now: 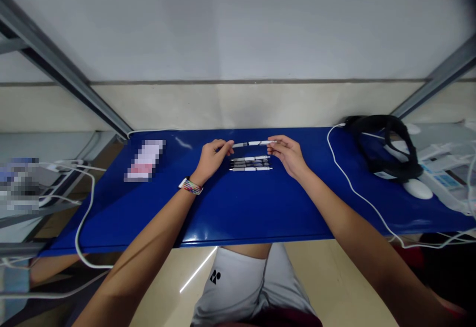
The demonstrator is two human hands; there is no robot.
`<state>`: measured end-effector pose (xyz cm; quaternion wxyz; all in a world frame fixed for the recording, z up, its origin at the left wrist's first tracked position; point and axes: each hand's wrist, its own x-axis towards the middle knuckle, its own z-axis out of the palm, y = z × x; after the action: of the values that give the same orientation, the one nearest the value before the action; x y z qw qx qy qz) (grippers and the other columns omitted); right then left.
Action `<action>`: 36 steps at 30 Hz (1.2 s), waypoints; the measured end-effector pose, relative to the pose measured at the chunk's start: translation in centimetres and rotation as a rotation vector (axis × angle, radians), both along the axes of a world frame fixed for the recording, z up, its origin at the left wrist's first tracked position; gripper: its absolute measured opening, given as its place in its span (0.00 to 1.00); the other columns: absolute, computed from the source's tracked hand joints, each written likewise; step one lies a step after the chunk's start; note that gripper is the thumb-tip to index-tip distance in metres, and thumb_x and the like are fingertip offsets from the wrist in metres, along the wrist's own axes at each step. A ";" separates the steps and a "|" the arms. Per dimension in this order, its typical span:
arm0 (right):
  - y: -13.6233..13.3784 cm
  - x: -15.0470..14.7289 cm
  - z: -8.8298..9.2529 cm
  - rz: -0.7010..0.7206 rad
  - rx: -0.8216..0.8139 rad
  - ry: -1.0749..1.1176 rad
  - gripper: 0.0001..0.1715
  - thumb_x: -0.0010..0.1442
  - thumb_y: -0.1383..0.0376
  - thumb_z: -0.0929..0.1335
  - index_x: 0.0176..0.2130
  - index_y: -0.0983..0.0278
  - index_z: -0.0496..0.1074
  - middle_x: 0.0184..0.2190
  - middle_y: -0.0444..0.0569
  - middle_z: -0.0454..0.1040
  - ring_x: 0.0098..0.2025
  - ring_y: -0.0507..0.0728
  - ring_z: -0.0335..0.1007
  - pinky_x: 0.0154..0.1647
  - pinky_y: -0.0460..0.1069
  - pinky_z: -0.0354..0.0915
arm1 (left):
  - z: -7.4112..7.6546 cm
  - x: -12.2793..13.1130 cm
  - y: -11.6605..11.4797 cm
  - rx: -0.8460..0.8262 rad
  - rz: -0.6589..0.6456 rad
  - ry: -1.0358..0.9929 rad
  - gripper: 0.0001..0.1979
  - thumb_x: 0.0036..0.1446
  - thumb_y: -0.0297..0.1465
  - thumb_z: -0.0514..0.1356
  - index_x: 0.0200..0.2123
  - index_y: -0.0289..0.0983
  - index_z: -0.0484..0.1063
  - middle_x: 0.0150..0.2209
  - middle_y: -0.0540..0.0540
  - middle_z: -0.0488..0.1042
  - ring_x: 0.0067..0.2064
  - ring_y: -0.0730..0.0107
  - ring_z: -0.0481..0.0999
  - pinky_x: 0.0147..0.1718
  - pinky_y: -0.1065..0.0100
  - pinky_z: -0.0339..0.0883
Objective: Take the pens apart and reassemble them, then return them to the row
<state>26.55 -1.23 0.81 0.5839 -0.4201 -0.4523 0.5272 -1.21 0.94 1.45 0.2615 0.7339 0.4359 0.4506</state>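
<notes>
A white pen point(256, 143) with dark markings is stretched level between my two hands, above the blue table. Its left end is pinched by my left hand point(215, 156), thumb and fingers closed. My right hand point(288, 153) grips the other end between thumb and fingertips. Just below it, nearer to me, several pens point(250, 164) lie side by side on the tabletop, white and dark in colour. A colourful wristband point(192, 185) circles my left wrist.
On the blue table point(253, 208), a pixelated pink-and-white item point(146, 161) lies at left. A black head strap point(386, 151) with white parts sits at right. White cables point(349, 183) run along both sides. Metal posts point(100, 103) frame the table, and a wall stands behind.
</notes>
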 end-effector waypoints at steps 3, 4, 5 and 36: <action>0.2 0.3 -0.1 -0.009 -0.008 0.027 0.18 0.51 0.55 0.82 0.41 0.57 0.83 0.33 0.47 0.80 0.37 0.57 0.76 0.46 0.56 0.74 | -0.2 0.0 0.2 -0.025 0.036 -0.055 0.14 0.67 0.45 0.66 0.39 0.40 0.84 0.36 0.46 0.83 0.37 0.64 0.78 0.41 0.62 0.70; 0.3 0.3 -0.2 -0.013 -0.012 0.034 0.17 0.52 0.55 0.81 0.41 0.57 0.83 0.32 0.46 0.79 0.36 0.56 0.75 0.46 0.56 0.74 | -0.2 0.0 0.2 -0.026 0.044 -0.075 0.13 0.66 0.44 0.67 0.42 0.40 0.84 0.39 0.45 0.84 0.38 0.64 0.78 0.42 0.62 0.71; 0.4 0.4 -0.2 -0.017 -0.014 0.038 0.16 0.52 0.55 0.81 0.40 0.57 0.83 0.32 0.46 0.79 0.36 0.56 0.75 0.47 0.56 0.74 | -0.3 -0.1 0.3 -0.024 0.051 -0.090 0.13 0.65 0.43 0.68 0.44 0.40 0.84 0.42 0.44 0.84 0.39 0.63 0.79 0.43 0.62 0.71; 1.2 1.7 -0.6 -0.270 -0.029 -0.026 0.13 0.51 0.58 0.75 0.39 0.59 0.82 0.30 0.44 0.77 0.26 0.52 0.70 0.29 0.50 0.67 | -0.6 -0.3 0.6 -0.070 0.051 -0.183 0.16 0.64 0.46 0.68 0.40 0.39 0.85 0.38 0.45 0.84 0.39 0.63 0.80 0.41 0.63 0.72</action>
<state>28.26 -0.05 0.22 0.6375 -0.4922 -0.3916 0.4449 -1.52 1.58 0.83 0.3142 0.6688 0.4441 0.5068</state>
